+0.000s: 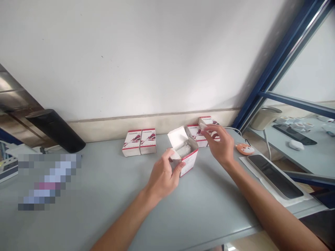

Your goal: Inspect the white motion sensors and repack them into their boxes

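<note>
Head view:
1. Open box (190,164): lid raised; left hand's (163,172) fingers clamped on it.
2. Right hand (221,141): right of the open box; thumb and forefinger close together, grip cannot be determined.
3. Closed boxes (148,140): left of the open box.

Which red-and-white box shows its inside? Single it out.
The box in the left hand: its white flap stands up and something translucent shows inside. The two boxes to its left and the two partly behind the right hand show no interior.
</note>
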A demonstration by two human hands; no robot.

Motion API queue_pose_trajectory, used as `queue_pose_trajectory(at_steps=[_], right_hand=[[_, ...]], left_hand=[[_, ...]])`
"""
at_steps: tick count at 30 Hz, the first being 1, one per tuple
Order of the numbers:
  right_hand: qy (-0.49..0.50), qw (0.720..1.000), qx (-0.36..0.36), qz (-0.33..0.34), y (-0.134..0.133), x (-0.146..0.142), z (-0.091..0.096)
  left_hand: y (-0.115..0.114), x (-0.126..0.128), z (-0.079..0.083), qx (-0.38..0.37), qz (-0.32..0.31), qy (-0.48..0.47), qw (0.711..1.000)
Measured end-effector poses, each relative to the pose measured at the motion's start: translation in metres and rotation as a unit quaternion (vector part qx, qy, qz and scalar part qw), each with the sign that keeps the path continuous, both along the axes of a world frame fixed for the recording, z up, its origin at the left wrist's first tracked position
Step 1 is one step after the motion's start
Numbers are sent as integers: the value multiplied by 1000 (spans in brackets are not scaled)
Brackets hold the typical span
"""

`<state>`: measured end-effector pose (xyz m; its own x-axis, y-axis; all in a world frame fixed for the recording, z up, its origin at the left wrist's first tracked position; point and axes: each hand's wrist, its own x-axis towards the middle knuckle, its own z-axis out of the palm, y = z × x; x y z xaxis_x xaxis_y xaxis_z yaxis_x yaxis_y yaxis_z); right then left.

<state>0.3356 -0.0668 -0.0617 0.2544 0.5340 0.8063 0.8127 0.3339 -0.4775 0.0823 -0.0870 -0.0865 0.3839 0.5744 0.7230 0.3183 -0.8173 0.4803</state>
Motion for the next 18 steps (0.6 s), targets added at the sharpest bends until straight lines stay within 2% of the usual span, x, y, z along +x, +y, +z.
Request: queue_pose_trajectory(at_steps=[4, 10, 13, 15, 18], right_hand=[[-21, 993, 104, 48, -11, -18, 7], [-56, 972, 226, 42, -35, -43, 15], [-117, 964, 214, 103, -42, -49, 14], [-155, 962, 177, 137, -43, -50, 13], [-158, 967, 125, 158, -41, -46, 15]], left_hand=[[-1, 0, -3, -16, 7, 13, 1000], [-3, 2, 2, -28, 1, 10, 1000], [-4, 2, 4, -71, -15, 10, 997], [-5, 2, 5, -91, -22, 13, 996], [-5, 2, 7, -112, -21, 16, 993]])
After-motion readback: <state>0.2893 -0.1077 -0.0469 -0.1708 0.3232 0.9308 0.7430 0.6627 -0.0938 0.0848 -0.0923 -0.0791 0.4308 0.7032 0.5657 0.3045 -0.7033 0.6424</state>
